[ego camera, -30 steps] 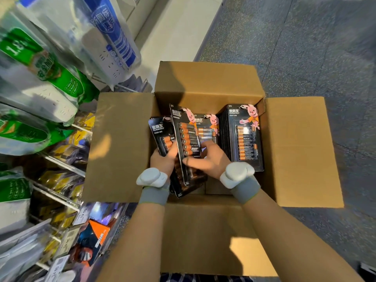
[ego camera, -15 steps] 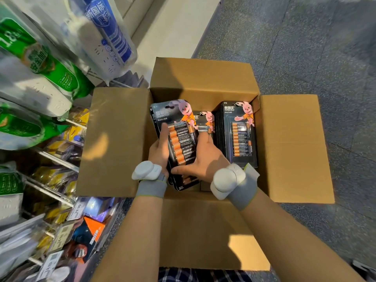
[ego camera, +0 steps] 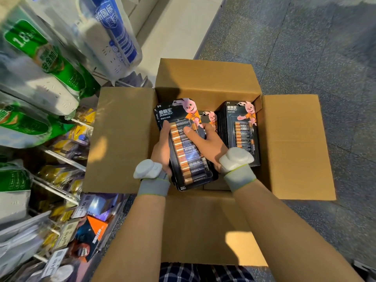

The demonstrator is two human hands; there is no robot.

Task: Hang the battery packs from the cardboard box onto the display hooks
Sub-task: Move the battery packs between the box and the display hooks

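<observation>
Black battery packs (ego camera: 184,157), bunny end far, lengthwise between grasping fingers (ego camera: 190,133) of left hand (ego camera: 161,153), right hand (ego camera: 211,147).

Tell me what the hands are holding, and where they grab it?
A stack of battery packs: the left hand grips its left edge, the right hand its right edge.

1. Left forearm (ego camera: 132,231) and right forearm (ego camera: 284,231) were bare and reached forward and down, converging slightly.
2. Left wrist (ego camera: 153,185) and right wrist (ego camera: 240,177) each wore a grey band with a white module on top.
3. Left hand (ego camera: 162,148): thumb lay along the front of the battery pack (ego camera: 190,161); fingers were hidden behind its left edge.
4. Right hand (ego camera: 209,143): thumb pressed the pack's front; fingers curled round its right edge.
</observation>
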